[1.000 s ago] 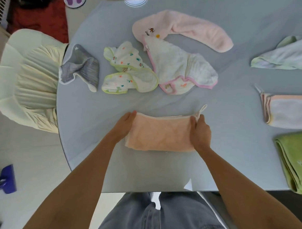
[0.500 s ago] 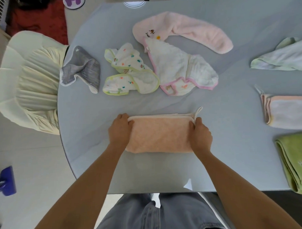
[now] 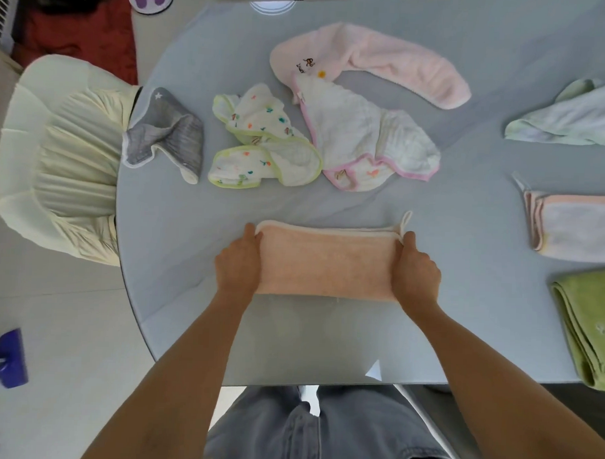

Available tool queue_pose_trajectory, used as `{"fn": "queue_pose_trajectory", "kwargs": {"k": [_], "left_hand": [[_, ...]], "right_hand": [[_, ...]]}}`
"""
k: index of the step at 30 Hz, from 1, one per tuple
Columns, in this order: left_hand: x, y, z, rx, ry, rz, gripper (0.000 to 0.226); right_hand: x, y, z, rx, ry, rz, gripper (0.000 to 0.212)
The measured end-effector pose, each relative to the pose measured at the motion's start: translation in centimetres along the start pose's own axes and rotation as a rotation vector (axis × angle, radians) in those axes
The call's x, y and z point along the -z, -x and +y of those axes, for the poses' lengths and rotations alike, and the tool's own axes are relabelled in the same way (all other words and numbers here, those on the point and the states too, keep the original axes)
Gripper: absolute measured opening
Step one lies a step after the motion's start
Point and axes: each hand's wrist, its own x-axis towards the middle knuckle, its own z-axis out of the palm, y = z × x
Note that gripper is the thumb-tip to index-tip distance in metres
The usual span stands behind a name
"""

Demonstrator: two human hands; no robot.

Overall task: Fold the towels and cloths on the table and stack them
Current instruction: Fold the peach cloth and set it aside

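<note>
Grey-blue and smooth, the table [image 3: 465, 235] fills most of the view; its rounded near edge runs just above the person's denim-clad legs [image 3: 321, 436]. A peach terry towel [image 3: 327, 264], folded to a wide rectangle, lies flat on the table near that edge, with a hanging loop [image 3: 406, 222] protruding at its far right corner. The left hand [image 3: 238, 265] grips the towel's left end, fingers curled round the edge. The right hand [image 3: 414, 271] grips the right end in the same manner.

To the right, a folded green towel [image 3: 589, 328] lies at the table's near right corner. Beyond it lies a folded white cloth with peach trim [image 3: 575, 225], apart from the green towel. Farther right, a pale mint cloth [image 3: 572, 118] lies unfolded.

Beyond the peach towel, crumpled items sit in a row: a grey striped cloth [image 3: 167, 135] at the left table edge, a white printed cloth with green binding [image 3: 263, 142], and a white cloth with pink binding [image 3: 373, 139] touching it. A long pink towel [image 3: 386, 60] with embroidery lies farthest, its end overlapped by the pink-bound cloth.

Left of the table stands a cream upholstered chair [image 3: 56, 159]. The floor [image 3: 68, 324] is pale tile. A red rug [image 3: 78, 39] lies beyond the chair, and a blue object [image 3: 8, 360] sits at the lower left.
</note>
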Motion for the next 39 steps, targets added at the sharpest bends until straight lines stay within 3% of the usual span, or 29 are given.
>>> {"fn": "queue_pose_trajectory", "kwargs": {"k": [12, 15, 17, 19, 21, 24, 28, 31, 36, 39], "left_hand": [[-1.6, -0.1, 0.0, 0.113, 0.124, -0.002, 0.036], [-1.6, 0.5, -0.5, 0.124, 0.189, 0.172, 0.036], [-1.8, 1.2, -1.1, -0.035, 0.173, 0.401, 0.031], [-2.7, 1.7, -0.5, -0.348, 0.126, 0.476, 0.033], [-4.1, 1.8, 1.0, -0.584, 0.068, 0.363, 0.041], [-5.9, 2.1, 1.9, -0.665, -0.034, 0.129, 0.05], [-7.1, 1.7, 0.1, -0.655, -0.121, 0.071, 0.061], [-6.8, 1.4, 0.1, -0.598, -0.11, 0.076, 0.069], [-6.3, 1.2, -1.3, -0.297, -0.154, 0.064, 0.072], [-5.8, 1.6, -1.9, -0.186, -0.116, 0.012, 0.069]], "right_hand": [[-0.7, 0.0, 1.1, 0.029, -0.067, 0.028, 0.022], [-1.5, 0.6, 0.8, 0.057, -0.074, 0.204, 0.035], [-2.1, 1.6, 0.1, 0.17, -0.055, 0.314, 0.045], [-3.3, 2.8, -1.7, 0.357, -0.064, 0.292, 0.048], [-5.1, 3.8, -4.0, 0.514, -0.076, 0.17, 0.049], [-7.3, 4.4, -5.6, 0.564, 0.01, 0.048, 0.053], [-7.9, 3.2, -3.0, 0.631, 0.139, 0.027, 0.058], [-7.1, 2.4, -0.6, 0.539, 0.152, 0.068, 0.061], [-6.2, 3.0, 1.3, 0.344, 0.208, 0.039, 0.066], [-6.0, 3.8, 1.1, 0.221, 0.122, 0.017, 0.07]]}}
